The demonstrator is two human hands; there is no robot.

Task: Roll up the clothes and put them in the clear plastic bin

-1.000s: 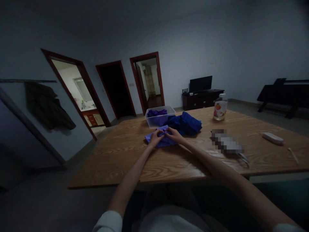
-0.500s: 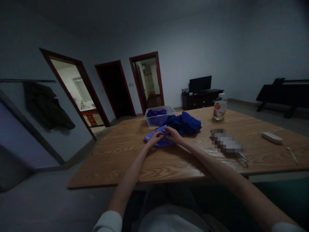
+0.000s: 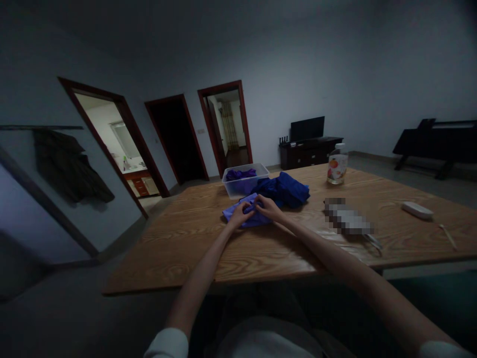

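A light purple cloth point(image 3: 231, 211) lies on the wooden table point(image 3: 167, 253), partly folded beneath both hands. My left hand point(image 3: 239, 215) has its fingers curled on the cloth, gripping a bit of it. Close beside it, my right hand point(image 3: 269, 208) pinches the cloth near its upper edge. The fingertips of the two hands nearly meet. Just behind and to the right is a crumpled dark blue cloth point(image 3: 292, 191). A clear plastic box point(image 3: 234, 188) holding purple cloth point(image 3: 242, 175) stands behind the hands.
On the right side of the table are a labelled bottle point(image 3: 337, 166), a blurred-out flat object point(image 3: 346, 219) with a strap, a white oblong case point(image 3: 417, 210) and a thin pale stick point(image 3: 448, 237). Beyond stand a television point(image 3: 307, 129) and a dark cabinet point(image 3: 311, 153).
The view has shifted slightly. My left hand's fingers look a little more curled over the purple cloth; both hands stay in nearly the same place.
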